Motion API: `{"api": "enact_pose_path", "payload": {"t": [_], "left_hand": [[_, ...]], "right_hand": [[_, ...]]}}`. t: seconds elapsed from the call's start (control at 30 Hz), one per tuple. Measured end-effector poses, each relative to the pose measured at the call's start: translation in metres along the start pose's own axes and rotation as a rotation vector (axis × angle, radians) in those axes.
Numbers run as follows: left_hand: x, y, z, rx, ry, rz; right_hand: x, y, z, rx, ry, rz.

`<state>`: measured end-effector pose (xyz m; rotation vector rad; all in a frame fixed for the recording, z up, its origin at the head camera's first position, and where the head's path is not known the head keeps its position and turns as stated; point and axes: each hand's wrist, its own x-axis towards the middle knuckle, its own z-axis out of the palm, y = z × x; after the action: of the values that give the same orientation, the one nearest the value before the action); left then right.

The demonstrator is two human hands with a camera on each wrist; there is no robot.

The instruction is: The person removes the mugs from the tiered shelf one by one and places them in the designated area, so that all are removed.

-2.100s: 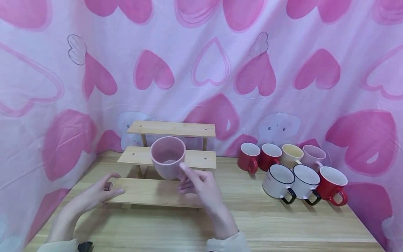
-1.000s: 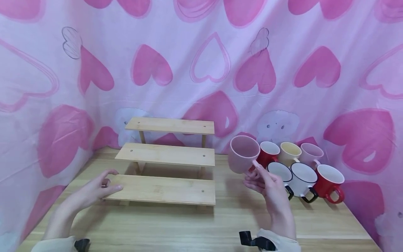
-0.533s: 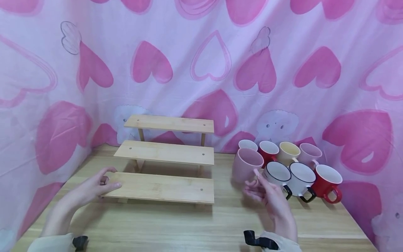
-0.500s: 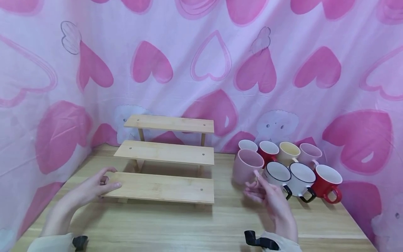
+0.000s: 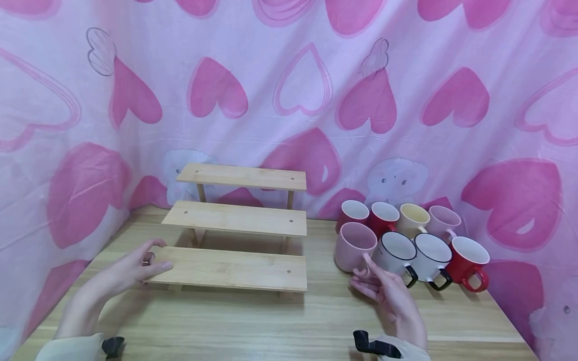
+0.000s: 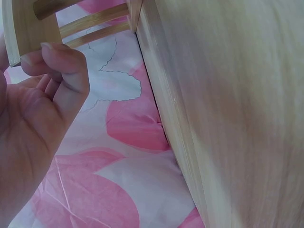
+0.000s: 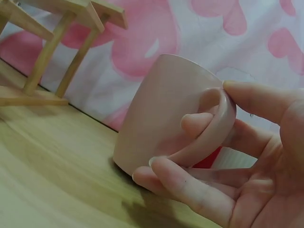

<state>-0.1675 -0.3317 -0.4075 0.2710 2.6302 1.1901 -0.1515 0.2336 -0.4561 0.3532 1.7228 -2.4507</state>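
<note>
My right hand (image 5: pixel 392 295) holds a pink mug (image 5: pixel 348 254) by its handle, which points toward me. In the right wrist view a finger passes through the handle (image 7: pixel 223 126), the thumb presses its top, and other fingers lie below; the mug's base is right at the tabletop. My left hand (image 5: pixel 126 273) grips the left end of the lowest board (image 5: pixel 235 269) of a three-step wooden shelf rack. In the left wrist view its fingers (image 6: pixel 71 66) curl at the edge of the board (image 6: pixel 31 28).
Behind the pink mug stand two red mugs (image 5: pixel 353 213), a cream mug (image 5: pixel 413 225) and a lilac mug (image 5: pixel 444 218). Two white mugs with black handles (image 5: pixel 431 263) and another red mug (image 5: pixel 465 263) form the front row. A heart-patterned curtain (image 5: pixel 298 75) hangs behind the wooden table (image 5: pixel 253 326).
My right hand has carried the pink mug from over the rack rightward to the mug group, then lowered it to the tabletop. The left hand stays at the lowest board.
</note>
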Motion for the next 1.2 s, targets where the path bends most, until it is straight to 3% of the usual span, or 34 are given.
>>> {"api": "enact_pose_path", "payload": {"t": [0.37, 0.77, 1.0, 1.1, 1.2], "left_hand": [[-0.005, 0.001, -0.001, 0.002, -0.012, -0.031], [-0.003, 0.001, -0.002, 0.002, -0.002, -0.020], [0.000, 0.003, -0.001, -0.010, -0.027, -0.028], [0.001, 0.004, -0.001, -0.013, -0.030, -0.033], [0.001, 0.003, -0.001, 0.003, -0.029, -0.034]], "right_hand": [[0.001, 0.006, -0.007, -0.025, -0.034, -0.015], [0.005, 0.005, -0.003, -0.017, 0.032, 0.011], [-0.001, 0.002, -0.004, -0.060, 0.040, 0.027], [-0.006, -0.002, -0.003, -0.147, 0.049, 0.030], [-0.013, -0.008, -0.003, -0.305, 0.061, -0.003]]}}
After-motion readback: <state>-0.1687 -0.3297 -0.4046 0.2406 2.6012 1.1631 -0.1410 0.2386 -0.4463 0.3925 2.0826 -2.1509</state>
